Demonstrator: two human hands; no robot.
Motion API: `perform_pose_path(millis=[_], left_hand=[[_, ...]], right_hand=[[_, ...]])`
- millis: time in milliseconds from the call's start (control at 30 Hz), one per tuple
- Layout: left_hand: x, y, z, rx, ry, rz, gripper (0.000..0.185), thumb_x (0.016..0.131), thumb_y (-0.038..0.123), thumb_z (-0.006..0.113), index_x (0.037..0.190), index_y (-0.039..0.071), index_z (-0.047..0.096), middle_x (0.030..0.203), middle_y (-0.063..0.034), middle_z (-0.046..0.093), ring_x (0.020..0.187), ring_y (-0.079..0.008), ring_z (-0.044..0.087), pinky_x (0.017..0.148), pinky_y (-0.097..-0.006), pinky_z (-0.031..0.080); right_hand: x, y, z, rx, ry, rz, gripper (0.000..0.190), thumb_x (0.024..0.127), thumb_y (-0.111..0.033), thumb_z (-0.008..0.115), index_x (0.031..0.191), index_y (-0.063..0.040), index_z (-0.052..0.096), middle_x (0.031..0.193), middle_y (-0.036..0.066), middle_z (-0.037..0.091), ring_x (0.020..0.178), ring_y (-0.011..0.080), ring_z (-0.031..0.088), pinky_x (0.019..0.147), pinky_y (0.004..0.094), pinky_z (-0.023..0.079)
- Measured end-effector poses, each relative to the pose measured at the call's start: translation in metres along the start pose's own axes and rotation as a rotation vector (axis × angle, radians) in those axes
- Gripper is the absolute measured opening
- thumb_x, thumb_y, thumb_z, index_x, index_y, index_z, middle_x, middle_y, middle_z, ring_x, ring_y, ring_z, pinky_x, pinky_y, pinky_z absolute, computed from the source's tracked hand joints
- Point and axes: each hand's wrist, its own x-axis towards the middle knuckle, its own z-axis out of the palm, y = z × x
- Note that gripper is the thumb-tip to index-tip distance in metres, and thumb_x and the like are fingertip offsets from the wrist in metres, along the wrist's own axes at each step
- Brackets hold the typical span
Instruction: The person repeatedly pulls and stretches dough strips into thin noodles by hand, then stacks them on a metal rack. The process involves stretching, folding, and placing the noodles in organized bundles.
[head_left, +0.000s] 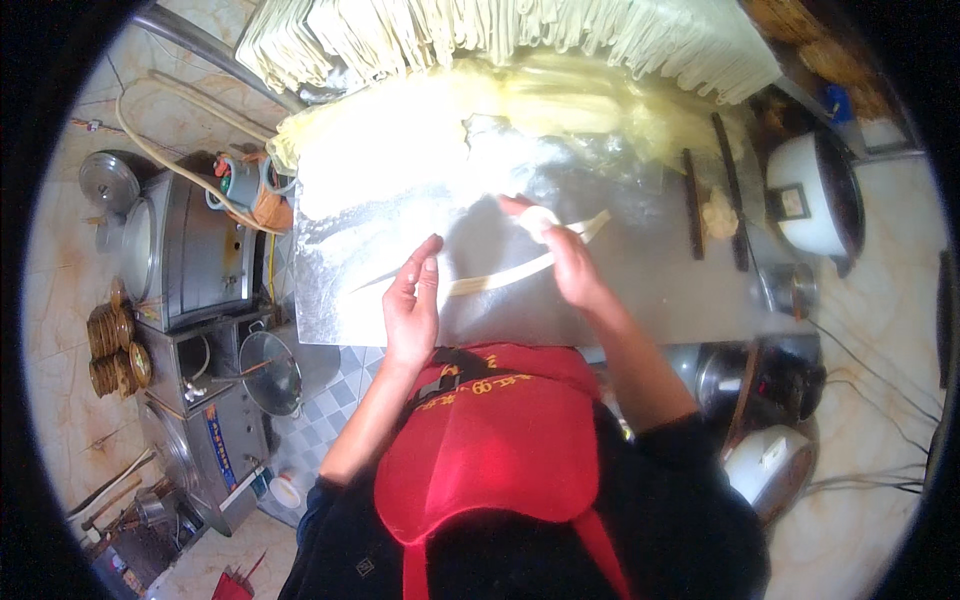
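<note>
A long, flat strip of pale dough (502, 277) curves over the metal worktop (645, 300) in front of me. My right hand (566, 255) is at the strip's right part, with a whitish piece of dough (538, 221) at its fingers; the fingers are partly hidden, so its grip is unclear. To the left, my left hand (416, 292) is held upright with fingers extended, near the strip's left part. Glare hides whether it touches the dough there. Many folded strands of dough (465, 30) lie in rows at the back, beside yellowish plastic sheeting (600, 97).
Two dark rods (694, 206) lie on the worktop at the right, with a pale lump (720, 214) between them. Beyond that side stands a large white pot (806, 195). Steel cooking units (202, 240) and a wide metal pan (270, 373) stand at the left.
</note>
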Motion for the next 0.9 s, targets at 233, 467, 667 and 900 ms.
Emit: perform_pose_path(millis=[233, 467, 667, 900], left_hand=[[0.022, 0.044, -0.010, -0.169, -0.338, 0.042, 0.032, 0.101, 0.019, 0.056, 0.129, 0.003, 0.059, 0.119, -0.0055, 0.065, 0.110, -0.0097, 0.054, 0.095, -0.0271, 0.042], [0.032, 0.053, -0.008, -0.392, -0.516, -0.023, 0.018, 0.099, 0.018, 0.061, 0.107, 0.004, 0.067, 0.079, 0.0018, 0.064, 0.072, -0.0053, 0.055, 0.068, -0.0223, 0.045], [0.032, 0.040, -0.003, -0.324, -0.534, -0.142, 0.017, 0.097, 0.018, 0.063, 0.100, 0.003, 0.071, 0.067, 0.0029, 0.058, 0.061, -0.0047, 0.049, 0.056, -0.0213, 0.040], [0.030, 0.031, 0.006, -0.316, -0.587, -0.205, 0.020, 0.098, 0.018, 0.061, 0.104, 0.001, 0.071, 0.069, 0.0002, 0.061, 0.062, -0.0084, 0.053, 0.060, -0.0235, 0.045]], right_hand=[[0.032, -0.061, 0.033, 0.155, -0.323, -0.239, 0.055, 0.103, -0.033, 0.026, 0.134, 0.001, 0.056, 0.151, 0.012, 0.043, 0.146, 0.0277, 0.025, 0.120, 0.0414, 0.012], [0.035, -0.093, 0.041, 0.265, -0.217, -0.117, 0.044, 0.104, -0.024, 0.032, 0.127, 0.005, 0.057, 0.148, 0.018, 0.043, 0.130, 0.0299, 0.050, 0.106, 0.0393, 0.041], [0.038, -0.100, 0.028, 0.174, -0.049, -0.126, 0.047, 0.094, -0.014, 0.031, 0.113, 0.013, 0.064, 0.120, 0.023, 0.065, 0.117, 0.0330, 0.060, 0.102, 0.0402, 0.045], [0.038, -0.099, 0.017, 0.267, 0.012, -0.121, 0.052, 0.092, -0.020, 0.031, 0.114, 0.017, 0.061, 0.121, 0.028, 0.063, 0.111, 0.0330, 0.064, 0.098, 0.0405, 0.048]])
